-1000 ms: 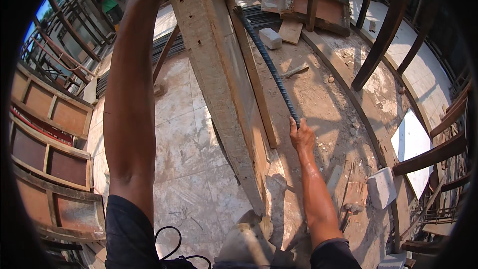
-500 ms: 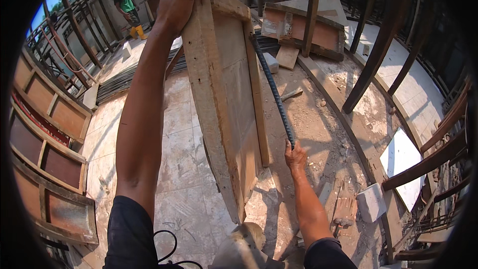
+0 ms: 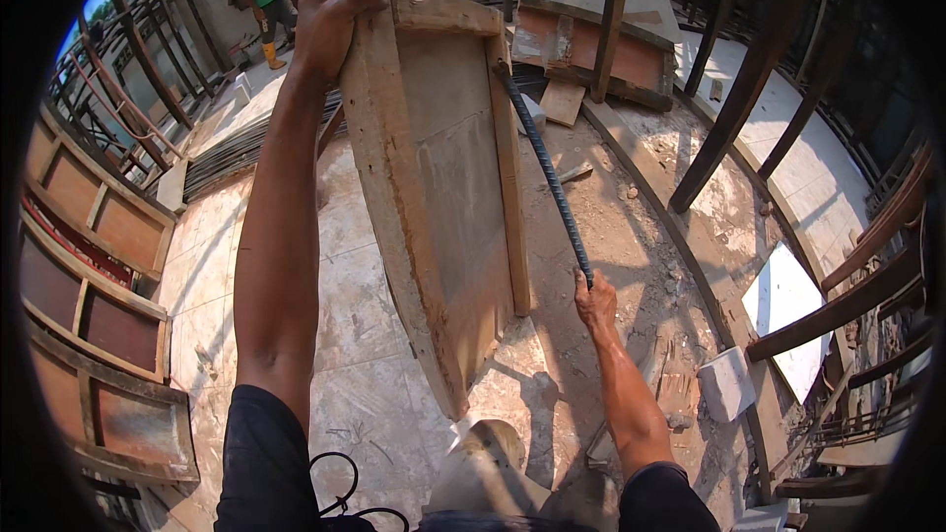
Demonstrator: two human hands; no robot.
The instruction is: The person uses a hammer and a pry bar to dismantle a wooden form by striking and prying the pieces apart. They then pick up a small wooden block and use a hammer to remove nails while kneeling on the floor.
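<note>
A wooden formwork panel [image 3: 448,153], a sheet in a rough timber frame, stands tilted on end in front of me. My left hand [image 3: 335,25] is wrapped over its upper left corner, arm stretched out. In my right hand [image 3: 595,303] is the lower end of a dark ribbed rebar bar [image 3: 555,187]. The bar slants up and left, and its far end meets the panel's right-hand frame timber near the top. Whether that end hooks behind the timber or only touches it, I cannot tell.
Several framed panels [image 3: 103,315] lean along the left. Another panel [image 3: 591,54] lies at the back among timber props [image 3: 734,89]. Rebar lengths [image 3: 222,166] lie behind the panel. A white block [image 3: 726,384] and board [image 3: 783,320] sit right. A person [image 3: 264,0] stands far left.
The panel has turned so that more of its inner face shows, and its top has shifted slightly left. My right hand has moved a little right and up with the rebar bar.
</note>
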